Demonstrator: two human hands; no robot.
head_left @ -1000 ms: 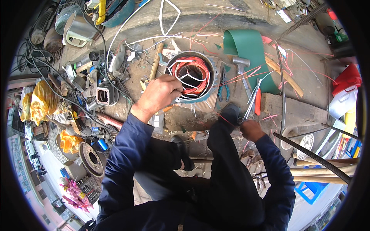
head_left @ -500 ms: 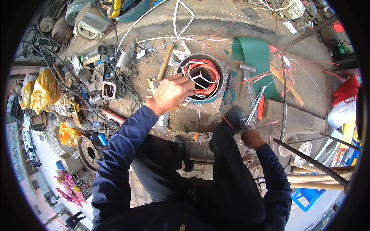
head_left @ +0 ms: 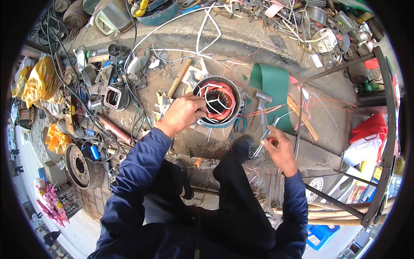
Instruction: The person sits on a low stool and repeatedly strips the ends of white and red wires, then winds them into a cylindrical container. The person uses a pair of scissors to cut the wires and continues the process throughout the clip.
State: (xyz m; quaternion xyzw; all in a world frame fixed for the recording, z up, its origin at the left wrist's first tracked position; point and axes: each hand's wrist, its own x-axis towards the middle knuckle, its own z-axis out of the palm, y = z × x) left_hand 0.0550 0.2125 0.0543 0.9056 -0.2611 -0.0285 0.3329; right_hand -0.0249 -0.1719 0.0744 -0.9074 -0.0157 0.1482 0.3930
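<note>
The right hand (head_left: 279, 151) has been advanced to the scissors (head_left: 258, 151), bringing them within reach. The left hand (head_left: 183, 113) is pinched narrow at the red coil (head_left: 221, 116), far left of them; neither hold can be told.

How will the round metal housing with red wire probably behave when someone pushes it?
The housing is probably heavy for its size: its metal wall surrounds bundled red wire. It seems likelier to slide than roll, because its open end faces up.
</note>
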